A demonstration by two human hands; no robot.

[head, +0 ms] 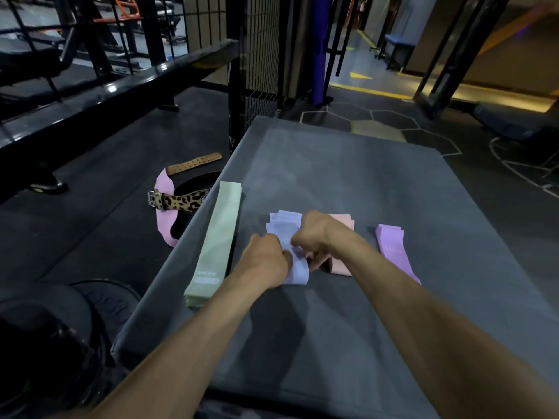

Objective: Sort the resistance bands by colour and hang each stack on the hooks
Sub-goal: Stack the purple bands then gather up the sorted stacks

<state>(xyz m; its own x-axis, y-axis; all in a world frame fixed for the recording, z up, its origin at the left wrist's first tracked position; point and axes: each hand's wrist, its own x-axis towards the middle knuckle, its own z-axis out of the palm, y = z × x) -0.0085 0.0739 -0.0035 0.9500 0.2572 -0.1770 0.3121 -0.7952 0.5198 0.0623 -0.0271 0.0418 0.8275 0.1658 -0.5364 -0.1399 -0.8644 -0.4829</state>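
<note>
We are looking down at a dark grey padded platform (348, 182), its top matte and faintly scuffed, standing on black rubber gym flooring (99, 182). 4 groups of resistance bands are lying across it. The pale green stack (216, 240) is stretching along the left edge, laid flat and straight. The lavender stack (286, 226) is sitting near the middle, and both hands are working on it: the left hand (266, 260) is curling its fingers around the near end of a lavender band, and the right hand (314, 237) is pinching the same band from the other side, fingers bent tight. Just beside it on the right, the peach stack (343, 222) is showing partly from behind the right wrist. The purple stack (391, 244) is lying apart, further right, its near end hidden by the right forearm.

On the floor to the left, a leopard-print belt (181, 201) is lying over a pink belt (163, 189), with a tan leather strap (193, 163) just behind. A black wire-mesh cage panel (260, 55) is rising at the platform's far corner, a black steel rack rail (121, 83) is running off to the left, and a hexagon-patterned floor (387, 122) with yellow lines (372, 92) is spreading beyond. A black weight plate (99, 300) is resting near the lower left.
</note>
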